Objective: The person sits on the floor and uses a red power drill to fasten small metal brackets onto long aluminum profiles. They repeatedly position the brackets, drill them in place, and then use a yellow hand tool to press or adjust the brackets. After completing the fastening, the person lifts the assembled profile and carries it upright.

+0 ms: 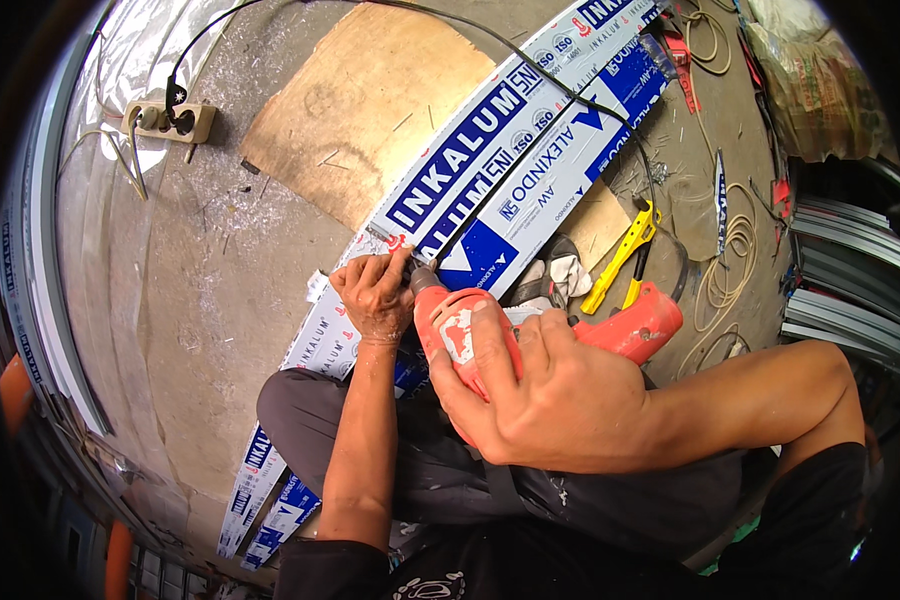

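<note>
My right hand is wrapped around a red drill, nose toward eleven o'clock. My left hand bends its fingers beside that nose, over blue-and-white bars; I can't tell if they pinch.

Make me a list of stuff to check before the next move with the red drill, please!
1. Right hand around the red pistol-shaped drill: ok.
2. Left hand well clear of the drill's front end: not ok, right beside it.
3. Thin black cord off the long blue-and-white wrapped bars: not ok, it crosses them.
4. Black plug fully into the beige rectangular power strip: cannot tell.
</note>
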### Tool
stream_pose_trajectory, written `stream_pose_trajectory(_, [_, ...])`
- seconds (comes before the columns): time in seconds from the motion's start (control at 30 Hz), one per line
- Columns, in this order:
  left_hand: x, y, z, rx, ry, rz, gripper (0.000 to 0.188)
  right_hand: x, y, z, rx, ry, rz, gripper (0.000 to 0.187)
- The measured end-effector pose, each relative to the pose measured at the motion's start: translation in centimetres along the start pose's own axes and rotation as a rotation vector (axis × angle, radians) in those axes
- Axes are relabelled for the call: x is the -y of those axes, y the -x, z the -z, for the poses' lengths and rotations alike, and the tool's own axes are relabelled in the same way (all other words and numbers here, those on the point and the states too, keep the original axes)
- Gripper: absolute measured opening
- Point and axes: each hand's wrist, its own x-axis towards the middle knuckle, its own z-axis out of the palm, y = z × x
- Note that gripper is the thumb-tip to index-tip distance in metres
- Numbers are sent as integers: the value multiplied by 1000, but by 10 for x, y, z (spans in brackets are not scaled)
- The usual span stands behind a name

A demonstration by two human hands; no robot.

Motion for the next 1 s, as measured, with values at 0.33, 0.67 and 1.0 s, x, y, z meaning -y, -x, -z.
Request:
stream_pose_trajectory(0.33, [1,-2,4,10,11,-3,36,-2,-9,-7,21,-19,-33,40])
stream_pose_trajectory(0.67, [-4,-6,7,-4,3,5,36,-8,14,18,63,-57,-86,37])
stream_pose_trajectory(1.0, [-4,-7,6,-10,2,-8,39,-4,20,13,71,-86,-123,42])
